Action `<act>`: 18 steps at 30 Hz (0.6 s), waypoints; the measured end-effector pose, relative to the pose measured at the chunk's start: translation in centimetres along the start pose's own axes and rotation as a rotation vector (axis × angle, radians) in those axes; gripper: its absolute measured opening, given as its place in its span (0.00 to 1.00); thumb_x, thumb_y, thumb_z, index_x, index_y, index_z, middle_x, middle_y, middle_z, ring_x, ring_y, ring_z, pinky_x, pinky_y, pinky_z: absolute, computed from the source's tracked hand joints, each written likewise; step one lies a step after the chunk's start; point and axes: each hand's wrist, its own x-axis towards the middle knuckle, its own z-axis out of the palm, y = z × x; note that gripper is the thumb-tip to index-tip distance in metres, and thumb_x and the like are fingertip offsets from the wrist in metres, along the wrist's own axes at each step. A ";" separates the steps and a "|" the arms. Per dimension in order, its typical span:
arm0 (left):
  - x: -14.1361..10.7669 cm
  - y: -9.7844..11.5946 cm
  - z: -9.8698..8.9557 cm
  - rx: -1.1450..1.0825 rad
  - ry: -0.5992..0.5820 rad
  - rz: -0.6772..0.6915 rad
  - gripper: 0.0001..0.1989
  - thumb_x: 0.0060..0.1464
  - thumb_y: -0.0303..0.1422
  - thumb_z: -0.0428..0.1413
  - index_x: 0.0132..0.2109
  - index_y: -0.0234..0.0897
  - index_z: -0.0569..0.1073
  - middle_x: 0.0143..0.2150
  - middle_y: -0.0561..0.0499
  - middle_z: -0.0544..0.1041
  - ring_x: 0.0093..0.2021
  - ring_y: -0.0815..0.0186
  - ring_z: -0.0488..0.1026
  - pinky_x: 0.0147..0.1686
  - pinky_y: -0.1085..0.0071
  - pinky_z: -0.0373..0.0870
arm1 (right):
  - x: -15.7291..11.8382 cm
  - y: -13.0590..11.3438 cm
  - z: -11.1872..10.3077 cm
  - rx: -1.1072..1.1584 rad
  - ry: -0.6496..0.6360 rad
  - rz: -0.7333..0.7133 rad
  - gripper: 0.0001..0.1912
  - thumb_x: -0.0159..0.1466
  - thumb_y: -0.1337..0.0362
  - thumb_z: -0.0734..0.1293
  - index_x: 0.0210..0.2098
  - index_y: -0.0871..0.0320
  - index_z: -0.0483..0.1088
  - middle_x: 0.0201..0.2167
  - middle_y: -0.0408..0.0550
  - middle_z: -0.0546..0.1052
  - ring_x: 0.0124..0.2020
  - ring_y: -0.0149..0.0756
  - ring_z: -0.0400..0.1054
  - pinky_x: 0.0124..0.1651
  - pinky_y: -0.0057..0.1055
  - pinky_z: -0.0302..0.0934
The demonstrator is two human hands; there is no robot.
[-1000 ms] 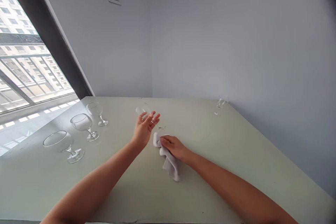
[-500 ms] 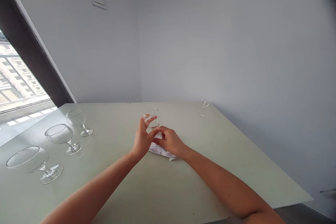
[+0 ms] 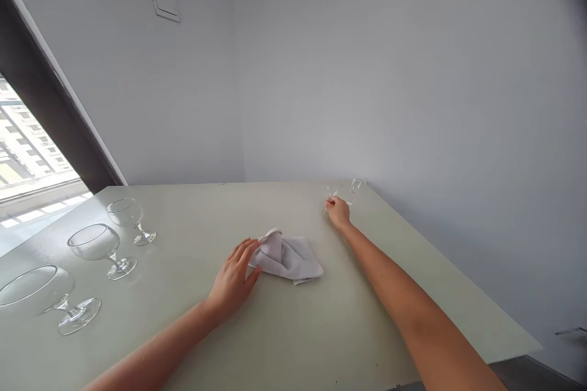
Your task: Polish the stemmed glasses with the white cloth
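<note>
A crumpled white cloth lies on the table. My left hand rests at the cloth's left edge, its fingers spread and nothing held in them; whether the fingertips touch the fabric I cannot tell. Farther off, to the right, my right hand pinches a small clear stemmed glass low down, at its stem. The fingers cover part of that glass, and its base is close to or on the tabletop. Just beyond it stands another clear stemmed glass, near the table's far right corner.
Three clear stemmed glasses stand in a row along the left side: a near one, a middle one and a far one. The pale glossy table meets grey walls behind. A window is at left.
My right hand has carried the glass from above the cloth to the far right. My left hand has let go of it and come down beside the cloth, fingers spread.
</note>
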 end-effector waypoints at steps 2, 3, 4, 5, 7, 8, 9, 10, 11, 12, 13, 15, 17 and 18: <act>-0.7 -0.5 0.2 0.057 -0.024 0.037 0.22 0.54 0.30 0.46 0.57 0.44 0.58 0.57 0.49 0.64 0.60 0.59 0.55 0.56 0.58 0.58 | 1.4 1.0 0.0 -0.019 0.031 0.047 0.10 0.53 0.67 0.61 0.33 0.59 0.71 0.33 0.51 0.75 0.33 0.36 0.67 0.39 0.31 0.56; -0.8 -0.7 0.2 0.075 -0.036 0.048 0.23 0.54 0.30 0.46 0.58 0.44 0.58 0.58 0.49 0.64 0.61 0.59 0.54 0.56 0.57 0.58 | 2.0 1.4 0.1 -0.024 0.041 0.065 0.10 0.53 0.67 0.61 0.33 0.59 0.71 0.32 0.51 0.75 0.32 0.36 0.67 0.38 0.31 0.56; -0.9 -0.8 0.3 0.085 -0.046 0.055 0.23 0.54 0.29 0.46 0.58 0.44 0.58 0.58 0.49 0.63 0.61 0.59 0.54 0.57 0.57 0.57 | 2.5 1.7 0.2 -0.026 0.049 0.080 0.10 0.52 0.67 0.61 0.33 0.60 0.71 0.32 0.51 0.75 0.31 0.36 0.67 0.37 0.31 0.56; -0.9 -0.8 0.3 0.090 -0.053 0.058 0.23 0.54 0.28 0.45 0.58 0.44 0.58 0.58 0.49 0.63 0.61 0.59 0.53 0.57 0.57 0.57 | 2.9 2.0 0.3 -0.026 0.057 0.092 0.10 0.52 0.67 0.61 0.33 0.60 0.71 0.32 0.51 0.75 0.31 0.36 0.67 0.36 0.30 0.56; -0.8 -0.9 0.5 0.091 -0.070 0.056 0.24 0.54 0.28 0.45 0.59 0.44 0.57 0.58 0.49 0.63 0.61 0.59 0.54 0.57 0.57 0.57 | 3.7 2.3 0.5 -0.022 0.074 0.110 0.09 0.52 0.67 0.61 0.32 0.60 0.71 0.32 0.52 0.75 0.30 0.35 0.67 0.35 0.30 0.55; -0.7 -0.9 0.5 0.087 -0.081 0.054 0.24 0.54 0.28 0.45 0.59 0.44 0.57 0.58 0.49 0.63 0.61 0.59 0.55 0.57 0.56 0.56 | 4.0 2.5 0.6 -0.019 0.085 0.116 0.09 0.52 0.67 0.61 0.31 0.60 0.70 0.32 0.53 0.75 0.31 0.36 0.67 0.35 0.30 0.55; -0.7 -0.8 0.6 0.081 -0.097 0.050 0.24 0.54 0.27 0.45 0.59 0.43 0.57 0.58 0.49 0.63 0.60 0.59 0.55 0.57 0.57 0.56 | 4.2 2.6 0.7 -0.013 0.096 0.120 0.08 0.52 0.67 0.61 0.31 0.61 0.70 0.33 0.53 0.75 0.31 0.36 0.67 0.35 0.30 0.55; -0.6 -0.8 0.6 0.072 -0.113 0.042 0.25 0.54 0.27 0.45 0.59 0.43 0.57 0.58 0.49 0.63 0.60 0.60 0.56 0.57 0.57 0.56 | 4.5 2.6 0.8 -0.007 0.105 0.122 0.08 0.52 0.67 0.62 0.31 0.61 0.70 0.33 0.53 0.75 0.31 0.36 0.67 0.35 0.30 0.55; -0.6 -0.7 0.6 0.061 -0.129 0.030 0.25 0.54 0.28 0.45 0.59 0.43 0.56 0.58 0.49 0.63 0.60 0.61 0.56 0.57 0.58 0.57 | 4.6 2.7 0.9 0.002 0.111 0.123 0.08 0.52 0.68 0.62 0.31 0.61 0.70 0.33 0.53 0.75 0.32 0.35 0.66 0.35 0.30 0.55; -0.5 -0.7 0.6 0.050 -0.143 0.015 0.24 0.55 0.28 0.45 0.59 0.43 0.56 0.58 0.49 0.63 0.60 0.61 0.56 0.57 0.59 0.57 | 4.8 2.6 1.0 0.012 0.114 0.122 0.08 0.52 0.68 0.62 0.30 0.61 0.70 0.33 0.53 0.75 0.31 0.35 0.66 0.35 0.29 0.55; -0.5 -0.7 0.6 0.040 -0.156 0.002 0.24 0.55 0.29 0.44 0.60 0.43 0.56 0.58 0.49 0.63 0.59 0.61 0.57 0.57 0.60 0.58 | 4.8 2.6 1.1 0.023 0.116 0.120 0.07 0.51 0.68 0.62 0.30 0.61 0.70 0.32 0.52 0.74 0.31 0.35 0.66 0.35 0.29 0.55; -0.5 -0.6 0.5 0.023 -0.175 -0.017 0.24 0.56 0.30 0.44 0.60 0.44 0.56 0.58 0.49 0.63 0.59 0.62 0.57 0.57 0.60 0.57 | 4.5 2.4 1.0 0.044 0.121 0.117 0.08 0.51 0.67 0.63 0.31 0.61 0.69 0.31 0.52 0.74 0.30 0.34 0.66 0.35 0.29 0.55; -0.6 -0.7 0.5 0.004 -0.183 -0.030 0.24 0.55 0.30 0.45 0.59 0.44 0.56 0.58 0.49 0.63 0.59 0.61 0.57 0.56 0.59 0.57 | 3.7 2.2 0.6 0.063 0.144 0.114 0.12 0.51 0.66 0.63 0.35 0.62 0.68 0.33 0.52 0.73 0.31 0.34 0.65 0.35 0.29 0.56; -0.6 -0.7 0.4 -0.006 -0.184 -0.037 0.24 0.55 0.31 0.46 0.59 0.44 0.56 0.57 0.49 0.63 0.58 0.61 0.57 0.56 0.59 0.57 | 3.1 2.0 0.4 0.071 0.161 0.113 0.15 0.51 0.64 0.63 0.38 0.62 0.67 0.35 0.53 0.72 0.32 0.35 0.65 0.35 0.30 0.56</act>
